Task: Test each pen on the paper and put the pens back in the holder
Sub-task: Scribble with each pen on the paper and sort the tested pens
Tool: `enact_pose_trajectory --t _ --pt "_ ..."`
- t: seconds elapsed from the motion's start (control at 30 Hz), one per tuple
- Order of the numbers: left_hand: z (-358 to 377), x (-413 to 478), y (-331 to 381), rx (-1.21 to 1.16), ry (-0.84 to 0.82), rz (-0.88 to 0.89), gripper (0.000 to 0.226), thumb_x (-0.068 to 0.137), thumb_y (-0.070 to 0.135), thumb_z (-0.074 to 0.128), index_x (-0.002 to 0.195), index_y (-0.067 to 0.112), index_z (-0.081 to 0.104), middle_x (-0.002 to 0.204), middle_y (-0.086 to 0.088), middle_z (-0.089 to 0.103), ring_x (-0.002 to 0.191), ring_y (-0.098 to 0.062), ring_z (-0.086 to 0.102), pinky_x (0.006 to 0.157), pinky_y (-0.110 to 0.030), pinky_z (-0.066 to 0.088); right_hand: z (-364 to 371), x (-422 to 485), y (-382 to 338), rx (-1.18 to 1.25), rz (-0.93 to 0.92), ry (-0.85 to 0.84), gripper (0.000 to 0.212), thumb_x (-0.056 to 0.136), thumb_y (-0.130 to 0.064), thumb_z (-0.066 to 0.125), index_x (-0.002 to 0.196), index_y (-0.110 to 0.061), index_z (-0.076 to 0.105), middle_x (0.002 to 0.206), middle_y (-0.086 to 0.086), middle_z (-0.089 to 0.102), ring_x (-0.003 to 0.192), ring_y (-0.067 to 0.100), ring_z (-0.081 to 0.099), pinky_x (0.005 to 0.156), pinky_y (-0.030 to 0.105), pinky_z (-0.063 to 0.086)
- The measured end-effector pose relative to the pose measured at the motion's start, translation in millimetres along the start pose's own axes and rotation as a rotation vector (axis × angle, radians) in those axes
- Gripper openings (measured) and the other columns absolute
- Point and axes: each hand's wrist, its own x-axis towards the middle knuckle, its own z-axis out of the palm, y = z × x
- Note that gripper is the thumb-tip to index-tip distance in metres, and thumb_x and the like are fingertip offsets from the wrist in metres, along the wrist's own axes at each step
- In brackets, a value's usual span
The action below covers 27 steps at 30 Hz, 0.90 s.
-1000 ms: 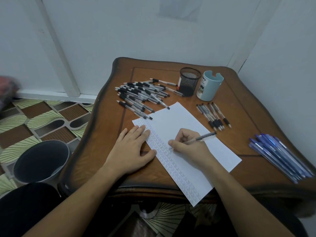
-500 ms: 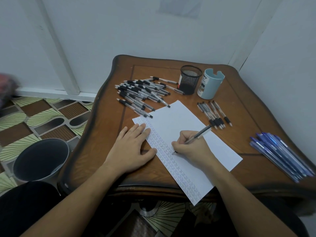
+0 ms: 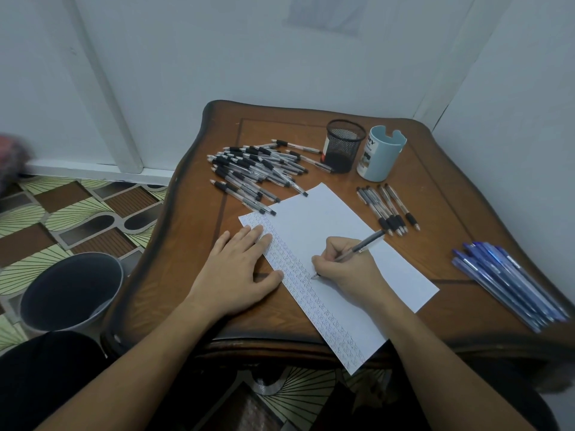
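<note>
Lower centre of the frame, item in use: one pen (image 3: 364,244), clear barrel with a dark grip, held slanted in the right hand (image 3: 348,272). The fingers are curled round it in a writing pinch near the tip. The tip touches the paper (image 3: 326,219) just beside the band of small test marks running down its left edge.

Left of that: left hand (image 3: 236,269), flat, fingers straight, pressing the paper's marked edge onto the table (image 3: 435,188).

Upper centre: loose pile of pens (image 3: 255,169), black grips, lying crosswise over one another. Just right of the pile stands a black mesh holder (image 3: 343,147) with no pens standing in it, and a blue cup (image 3: 381,154) just beside that.

Right of the paper: short row of pens (image 3: 389,206), laid side by side, grips toward the viewer.

Far right, near the table edge: bundle of blue pens (image 3: 510,281).

Lower left, on the floor: dark bin (image 3: 68,293).

Handling notes, by judgement: the pen is light and stiff, and its smooth barrel is likely slippery. The rubber grip is the surest hold for writing, mid-barrel for dropping it into the holder. The paper is thin and apt to slide on polished wood. The mesh holder looks light and may tip if knocked.
</note>
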Motion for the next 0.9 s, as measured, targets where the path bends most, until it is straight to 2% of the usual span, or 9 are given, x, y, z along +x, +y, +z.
enact_pose_trajectory --t 0.13,0.53,0.9 --pt "0.2 0.1 -0.6 -0.009 -0.007 0.001 0.084 0.079 0.074 0.017 0.150 0.030 0.028 0.159 0.007 0.018 0.147 -0.011 0.010 0.120 -0.038 0.000 -0.4 0.6 1.4 0.004 0.020 -0.008 0.033 0.070 -0.026 0.070 0.050 -0.022 0.044 0.056 0.001 0.041 0.065 0.025 0.043 0.064 0.041 0.042" --pt "-1.8 0.2 0.3 0.004 -0.010 -0.005 0.086 0.077 0.075 0.013 0.150 0.031 0.026 0.160 0.009 0.015 0.147 -0.010 0.007 0.119 -0.037 -0.002 -1.5 -0.5 -0.3 -0.023 0.015 -0.018 0.035 0.073 -0.022 0.070 0.051 -0.019 0.042 0.056 0.003 0.041 0.062 0.022 0.042 0.061 0.038 0.038" --pt "0.0 -0.1 0.2 -0.007 0.001 0.001 0.083 0.079 0.074 0.017 0.149 0.031 0.028 0.159 0.008 0.017 0.147 -0.010 0.009 0.119 -0.037 -0.001 -2.3 -4.1 -6.5 -0.029 -0.013 -0.002 0.048 0.082 0.000 0.067 0.049 -0.021 0.039 0.056 0.003 0.039 0.060 0.018 0.039 0.057 0.032 0.034"
